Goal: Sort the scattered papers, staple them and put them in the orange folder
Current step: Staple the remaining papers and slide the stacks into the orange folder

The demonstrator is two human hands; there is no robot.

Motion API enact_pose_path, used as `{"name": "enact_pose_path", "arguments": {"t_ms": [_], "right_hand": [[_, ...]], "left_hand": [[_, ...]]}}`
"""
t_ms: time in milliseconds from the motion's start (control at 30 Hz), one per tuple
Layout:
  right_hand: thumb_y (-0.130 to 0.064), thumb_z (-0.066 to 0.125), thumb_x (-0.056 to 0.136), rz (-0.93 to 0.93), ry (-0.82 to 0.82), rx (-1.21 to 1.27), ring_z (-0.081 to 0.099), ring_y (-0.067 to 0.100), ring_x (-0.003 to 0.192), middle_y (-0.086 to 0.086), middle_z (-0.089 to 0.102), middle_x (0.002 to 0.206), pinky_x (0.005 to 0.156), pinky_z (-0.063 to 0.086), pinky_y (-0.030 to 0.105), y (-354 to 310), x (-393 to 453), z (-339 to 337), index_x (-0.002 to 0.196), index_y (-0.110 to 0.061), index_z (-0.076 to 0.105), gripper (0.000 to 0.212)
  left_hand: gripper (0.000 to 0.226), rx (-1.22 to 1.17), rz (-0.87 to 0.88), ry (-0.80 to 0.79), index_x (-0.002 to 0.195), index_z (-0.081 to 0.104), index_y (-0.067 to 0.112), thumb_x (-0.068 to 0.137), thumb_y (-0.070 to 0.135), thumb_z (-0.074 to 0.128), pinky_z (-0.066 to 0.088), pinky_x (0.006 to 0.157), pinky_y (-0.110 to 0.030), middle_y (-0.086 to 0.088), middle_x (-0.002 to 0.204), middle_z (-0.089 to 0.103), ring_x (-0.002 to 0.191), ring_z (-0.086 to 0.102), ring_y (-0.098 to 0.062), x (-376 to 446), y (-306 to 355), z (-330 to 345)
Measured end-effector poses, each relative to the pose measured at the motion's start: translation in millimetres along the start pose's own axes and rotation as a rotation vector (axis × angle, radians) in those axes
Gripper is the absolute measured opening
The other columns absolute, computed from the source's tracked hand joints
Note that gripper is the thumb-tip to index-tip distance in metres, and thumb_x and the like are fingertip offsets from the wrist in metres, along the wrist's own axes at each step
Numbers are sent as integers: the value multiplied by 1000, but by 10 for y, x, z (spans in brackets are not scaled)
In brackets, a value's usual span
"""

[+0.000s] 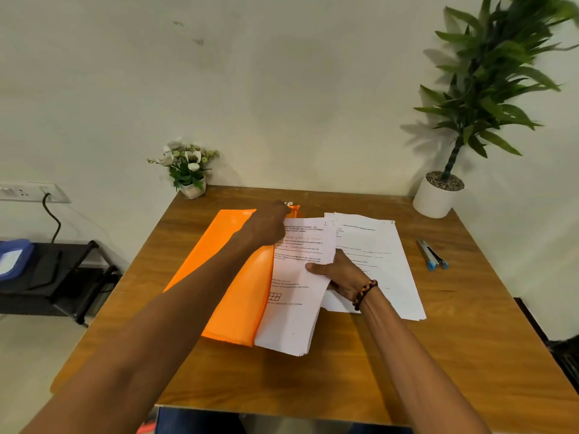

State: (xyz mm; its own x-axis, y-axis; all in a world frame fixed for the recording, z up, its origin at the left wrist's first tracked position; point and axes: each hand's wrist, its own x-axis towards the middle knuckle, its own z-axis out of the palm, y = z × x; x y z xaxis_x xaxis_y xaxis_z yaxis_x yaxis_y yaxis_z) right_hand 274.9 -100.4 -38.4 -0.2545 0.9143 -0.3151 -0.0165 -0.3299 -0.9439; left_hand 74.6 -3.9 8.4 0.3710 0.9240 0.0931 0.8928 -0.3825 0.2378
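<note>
The orange folder (225, 270) lies on the wooden table (344, 371), left of centre. My left hand (269, 223) grips the folder's upper right corner, fingers curled at its orange flap. My right hand (338, 274) holds a stack of printed papers (297, 289) by its right edge, thumb on top. That stack's left edge lies at the folder's open side. A second stack of papers (382, 261) lies flat on the table under and right of my right hand. A blue and silver stapler (431, 254) rests near the table's right edge.
A small white pot of flowers (188, 170) stands at the table's back left corner. A tall green plant in a white pot (438, 192) stands at the back right. A dark low rack (53, 277) sits on the floor to the left.
</note>
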Motion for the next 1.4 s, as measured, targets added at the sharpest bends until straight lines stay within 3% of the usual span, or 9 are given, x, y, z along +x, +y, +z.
{"name": "enact_pose_path", "arguments": {"t_ms": [300, 467, 667, 767, 867, 1067, 1167, 1300, 1400], "right_hand": [[3, 70, 89, -33, 265, 155, 68, 35, 108, 16, 71, 119, 90, 58, 52, 100, 208, 398, 115, -16, 66, 33], [-6, 69, 91, -103, 288, -1, 64, 28, 115, 9, 67, 125, 96, 55, 53, 95, 249, 568, 136, -20, 56, 49], [-3, 63, 95, 98, 150, 84, 68, 22, 85, 6, 71, 97, 66, 60, 37, -15, 186, 514, 109, -27, 61, 28], [-2, 61, 96, 190, 33, 59, 69, 28, 97, 11, 70, 110, 81, 61, 44, 12, 153, 427, 124, -15, 59, 30], [-4, 63, 97, 248, -33, -51, 72, 29, 93, 14, 69, 119, 67, 62, 35, 67, 102, 385, 130, -10, 54, 35], [-8, 61, 99, 145, 59, -255, 66, 10, 49, 10, 70, 84, 43, 45, 18, 149, 162, 401, 116, -3, 60, 18], [-8, 61, 99, 139, 128, -216, 53, 3, 37, 10, 58, 66, 39, 37, 16, 159, 232, 433, 97, -2, 60, 7], [5, 42, 100, 136, 151, -273, 49, 10, 43, 9, 55, 65, 40, 36, 20, 152, 382, 580, 87, -7, 58, 23], [0, 46, 97, 112, 173, -289, 46, 15, 46, 10, 55, 68, 42, 37, 23, 125, 499, 666, 99, -7, 56, 12]], "left_hand": [[41, 41, 26, -24, 130, 59, 14, 89, 8, 59, 50, 81, -39, -15, 126, 57, 110, 60, -35, -68, 326, 251], [51, 36, -2, -1, 141, 48, 8, 91, 6, 57, 49, 89, -43, -17, 136, 53, 116, 57, -39, -26, 406, 298], [56, -246, 10, 39, 145, 45, 20, 92, 25, 62, 45, 97, -40, -8, 147, 51, 132, 50, -32, -50, 362, 267], [54, -380, -98, 96, 143, 48, 24, 95, 44, 61, 47, 102, -44, -3, 147, 53, 133, 50, -26, -108, 97, 268], [50, -367, -251, 121, 140, 52, 18, 96, 40, 62, 47, 102, -46, -8, 142, 56, 131, 52, -29, -250, -390, 264], [56, -120, -661, 65, 143, 47, 11, 96, 41, 54, 41, 106, -55, -18, 148, 46, 138, 39, -39, -731, -1160, 318], [58, -143, -673, 55, 144, 45, 8, 98, 44, 52, 42, 107, -55, -19, 148, 46, 137, 41, -39, -852, -1289, 355], [45, -385, -632, 128, 138, 53, 8, 102, 34, 50, 49, 100, -48, -16, 138, 57, 124, 54, -35, -843, -1266, 238], [42, -631, -673, 169, 139, 55, 13, 101, 29, 50, 47, 103, -47, -12, 140, 57, 125, 54, -32, -857, -1268, 171]]}}
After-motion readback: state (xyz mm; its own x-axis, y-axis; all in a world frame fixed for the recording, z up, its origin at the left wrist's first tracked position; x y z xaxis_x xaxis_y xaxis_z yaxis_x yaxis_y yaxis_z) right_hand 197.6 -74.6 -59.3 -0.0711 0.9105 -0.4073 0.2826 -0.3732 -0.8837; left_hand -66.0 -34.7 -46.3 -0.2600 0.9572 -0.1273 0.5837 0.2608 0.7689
